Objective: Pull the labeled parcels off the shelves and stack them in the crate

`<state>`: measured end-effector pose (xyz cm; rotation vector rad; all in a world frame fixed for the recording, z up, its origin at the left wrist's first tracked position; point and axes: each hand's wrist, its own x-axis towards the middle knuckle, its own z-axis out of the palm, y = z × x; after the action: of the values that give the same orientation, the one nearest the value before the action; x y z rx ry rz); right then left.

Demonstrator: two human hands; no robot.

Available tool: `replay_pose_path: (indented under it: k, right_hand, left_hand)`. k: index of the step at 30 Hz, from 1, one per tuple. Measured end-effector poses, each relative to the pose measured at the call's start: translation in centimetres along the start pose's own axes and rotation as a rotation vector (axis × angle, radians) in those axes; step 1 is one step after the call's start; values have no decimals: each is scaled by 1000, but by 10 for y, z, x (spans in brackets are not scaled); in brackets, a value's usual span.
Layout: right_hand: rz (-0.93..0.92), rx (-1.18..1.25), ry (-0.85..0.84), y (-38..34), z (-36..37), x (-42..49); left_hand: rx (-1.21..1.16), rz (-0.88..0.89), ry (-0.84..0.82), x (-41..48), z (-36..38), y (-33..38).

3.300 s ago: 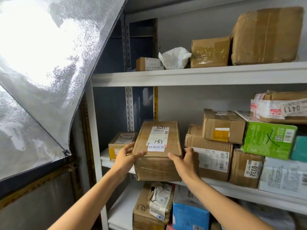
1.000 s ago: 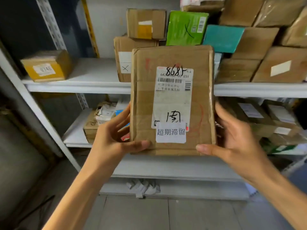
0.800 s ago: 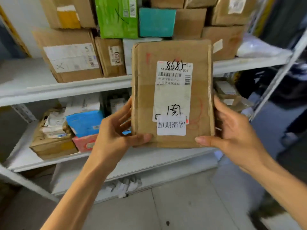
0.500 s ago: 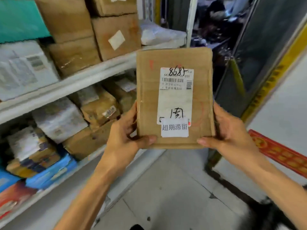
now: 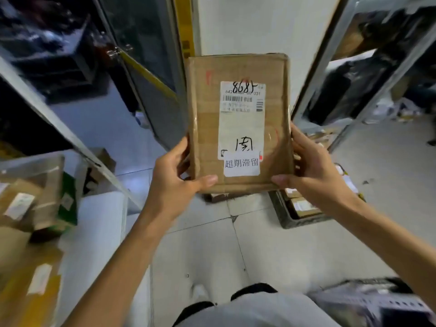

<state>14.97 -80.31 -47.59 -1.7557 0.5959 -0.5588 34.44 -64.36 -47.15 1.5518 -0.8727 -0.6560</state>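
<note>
The parcel [image 5: 239, 123] was off the shelves and in the air, held upright in front of the person with its printed label [image 5: 241, 114] facing the camera. That was probably so the handwritten number and the white sticker [image 5: 241, 164] near its lower edge could be read on the way.

Both hands were clamped on its lower half, one to each side. The left hand [image 5: 174, 187] had its thumb across the front near the bottom left corner, with the fingers behind. The right hand [image 5: 313, 171] mirrored it at the bottom right. A two-sided grip low down suits a flat, wide box: it keeps the face square and the weight from tipping.

The dark crate [image 5: 304, 222] stood on the tiled floor [image 5: 212, 251] below and just beyond the right hand, partly hidden by that wrist. A few labelled boxes [image 5: 302, 206] showed inside it, so stacking seemed to be under way. At the left edge a shelf [image 5: 99, 232] carried more cartons, blurred.

The step in hand looked like the carry from shelf to crate. Next the parcel would likely need lowering and turning flat, label up, onto the boxes in the crate — how much room was left there could not be told.
</note>
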Motion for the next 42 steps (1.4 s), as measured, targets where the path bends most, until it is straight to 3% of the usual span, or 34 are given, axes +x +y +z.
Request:
replay_pose_path:
  k: [10,24,32,42]
  right_hand:
    - [276,-49,575,67,-39,-26]
    - [459,18,1035,179,-179,6]
    - [596,141,1168,269,-241,30]
    - [762,232,1221,408,-310,86]
  left_hand:
    - [-26,-52,-578,131,103,-49]
    - [135,-143,-1060,288,343,-93]
    - [214,-184,-1223,348,456,-143]
    - [209,-352,-1210,420,563,-246]
